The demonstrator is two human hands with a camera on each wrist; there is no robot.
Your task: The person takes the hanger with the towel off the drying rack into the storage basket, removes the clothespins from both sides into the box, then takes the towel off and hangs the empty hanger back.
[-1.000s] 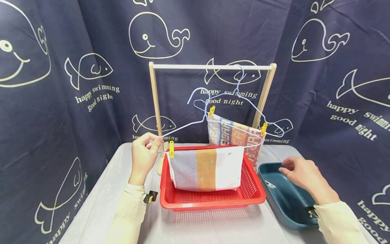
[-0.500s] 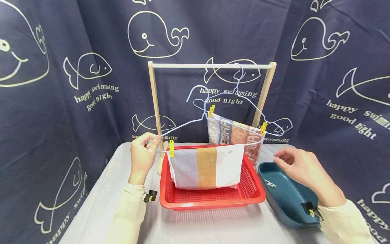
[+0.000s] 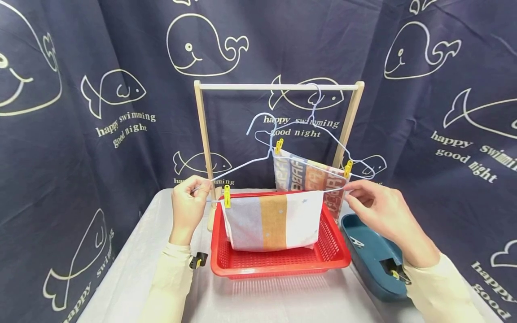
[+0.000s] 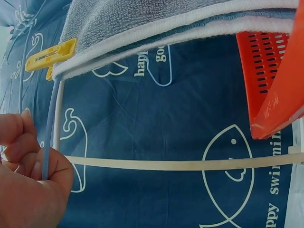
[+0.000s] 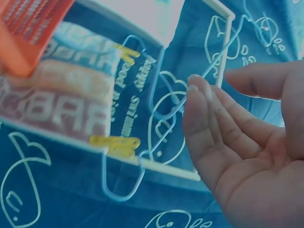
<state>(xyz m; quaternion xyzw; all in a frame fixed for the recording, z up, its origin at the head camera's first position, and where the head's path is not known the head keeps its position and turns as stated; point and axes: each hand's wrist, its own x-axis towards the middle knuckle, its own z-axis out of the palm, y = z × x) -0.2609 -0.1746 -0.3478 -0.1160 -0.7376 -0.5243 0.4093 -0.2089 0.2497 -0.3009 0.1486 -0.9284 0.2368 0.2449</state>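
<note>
My left hand (image 3: 188, 206) grips the left end of a light-blue wire hanger (image 3: 271, 152). A towel (image 3: 274, 224) with grey, mustard and white bands is folded over its lower bar, and a yellow clothespin (image 3: 227, 196) fastens the towel's left corner. In the left wrist view the fingers (image 4: 59, 171) curl round the hanger's bar. My right hand (image 3: 383, 211) is at the hanger's right end. In the right wrist view its thumb stands apart from the fairly straight fingers (image 5: 199, 123), whose tips are by the wire; whether they touch is unclear.
Behind, a second hanger (image 3: 329, 134) hangs from a rack (image 3: 278, 87), bearing a patterned towel (image 3: 311, 175) with two yellow clothespins. Below the front towel stands a red basket (image 3: 282, 270). A teal bin (image 3: 373, 251) at the right contains a white clothespin (image 3: 357, 242).
My right hand has moved left and up from above the teal bin to the hanger's right end. My left hand keeps hold of the hanger, which is nearly still.
</note>
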